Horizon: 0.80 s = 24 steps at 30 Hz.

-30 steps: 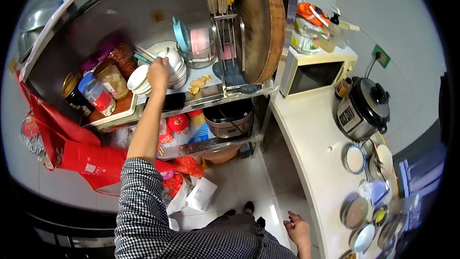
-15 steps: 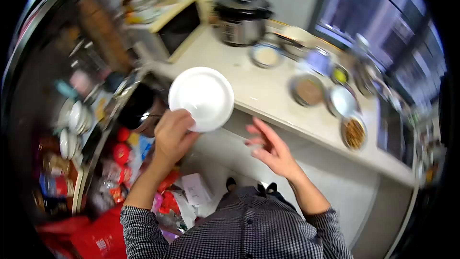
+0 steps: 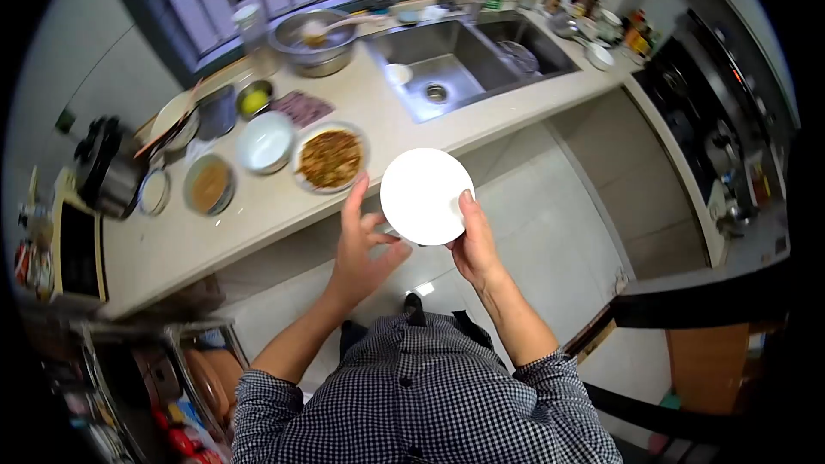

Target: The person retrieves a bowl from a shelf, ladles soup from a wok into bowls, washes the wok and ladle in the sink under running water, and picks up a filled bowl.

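A white plate (image 3: 426,196) is in my right hand (image 3: 477,245), thumb on its upper face and fingers beneath the rim. It is held over the floor just in front of the counter edge. My left hand (image 3: 363,249) is to the left of the plate, fingers spread, holding nothing. Beyond that hand, a plate of chopped brown food (image 3: 331,159) sits near the counter edge. Beside it stand a pale bowl (image 3: 265,143) and a bowl of brownish liquid (image 3: 209,184).
A double steel sink (image 3: 438,64) with a small white dish inside is set into the counter (image 3: 284,206). A metal pot (image 3: 316,43) stands at the window, an electric pressure cooker (image 3: 110,167) at the left. The stove (image 3: 687,103) is on the right, a shelf rack (image 3: 172,352) lower left.
The white plate has passed from my left hand to my right. My view has swung right, from the microwave and rack toward the sink and stove.
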Tool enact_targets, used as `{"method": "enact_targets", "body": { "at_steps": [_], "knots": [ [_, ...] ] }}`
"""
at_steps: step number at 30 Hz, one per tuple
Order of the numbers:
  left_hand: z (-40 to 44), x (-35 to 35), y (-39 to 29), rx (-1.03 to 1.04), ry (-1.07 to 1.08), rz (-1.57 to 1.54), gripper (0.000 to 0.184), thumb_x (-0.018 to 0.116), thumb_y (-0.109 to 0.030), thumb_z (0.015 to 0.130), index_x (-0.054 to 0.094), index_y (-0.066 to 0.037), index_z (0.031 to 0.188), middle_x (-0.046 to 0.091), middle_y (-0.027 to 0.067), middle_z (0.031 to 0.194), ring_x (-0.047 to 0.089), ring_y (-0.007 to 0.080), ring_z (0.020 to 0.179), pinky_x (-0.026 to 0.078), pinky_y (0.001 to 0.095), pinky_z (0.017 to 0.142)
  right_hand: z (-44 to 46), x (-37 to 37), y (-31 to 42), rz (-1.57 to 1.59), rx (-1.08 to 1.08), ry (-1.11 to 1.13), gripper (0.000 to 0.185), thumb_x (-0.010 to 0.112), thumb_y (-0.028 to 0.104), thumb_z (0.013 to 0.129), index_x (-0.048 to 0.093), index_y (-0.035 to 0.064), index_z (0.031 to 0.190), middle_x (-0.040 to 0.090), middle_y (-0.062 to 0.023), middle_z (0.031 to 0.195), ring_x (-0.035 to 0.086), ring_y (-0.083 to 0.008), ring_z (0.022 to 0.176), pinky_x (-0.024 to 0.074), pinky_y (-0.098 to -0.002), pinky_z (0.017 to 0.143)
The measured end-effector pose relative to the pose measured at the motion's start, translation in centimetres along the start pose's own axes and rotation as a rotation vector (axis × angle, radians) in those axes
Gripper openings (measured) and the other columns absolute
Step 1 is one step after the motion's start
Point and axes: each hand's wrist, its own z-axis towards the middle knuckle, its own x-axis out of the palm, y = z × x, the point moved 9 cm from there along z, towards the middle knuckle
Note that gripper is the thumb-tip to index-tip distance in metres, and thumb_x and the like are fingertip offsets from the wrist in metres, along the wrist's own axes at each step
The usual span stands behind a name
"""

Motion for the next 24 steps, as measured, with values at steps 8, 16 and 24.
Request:
{"method": "enact_targets", "body": {
  "at_steps": [8,16,24],
  "knots": [
    [7.7,18.4,10.5,-0.656,0.337,-0.482,0.064,0.052,-0.012,0.078,0.02,-0.001,0.132,0.042,0.0202,0.121,0.055,0.0279,0.1,0.05,0.0354,0.08,1.3,-16.8,5.2,0.086,-0.089,-0.26,0.056,0.032,0.047,0.091,0.037,-0.0004,0.121,0.057,-0.0147,0.099,0.061,-0.0208,0.074,0.053,-0.0309,0.057],
    [17.8,26.8,19.7,-0.782,0.235,-0.616,0.057,0.043,-0.01,0.075,0.027,-0.002,0.128,0.04,0.0171,0.123,0.048,0.0305,0.109,0.048,0.0457,0.084,10.6,-29.5,10.2,-0.154,0.03,-0.268,0.054,0.032,0.047,0.091,0.044,-0.0007,0.114,0.058,-0.0123,0.092,0.059,-0.0181,0.072,0.0513,-0.0301,0.054],
    [31.6,33.2,25.3,-0.725,0.131,-0.577,0.059,0.048,-0.014,0.072,0.028,-0.005,0.128,0.041,0.0138,0.123,0.049,0.0289,0.108,0.049,0.0439,0.081,19.7,-40.9,18.4,-0.412,0.037,-0.345,0.04,0.042,0.03,0.091,0.049,0.0002,0.117,0.059,-0.0079,0.095,0.056,-0.0125,0.076,0.0483,-0.0253,0.058]
  ]
}}
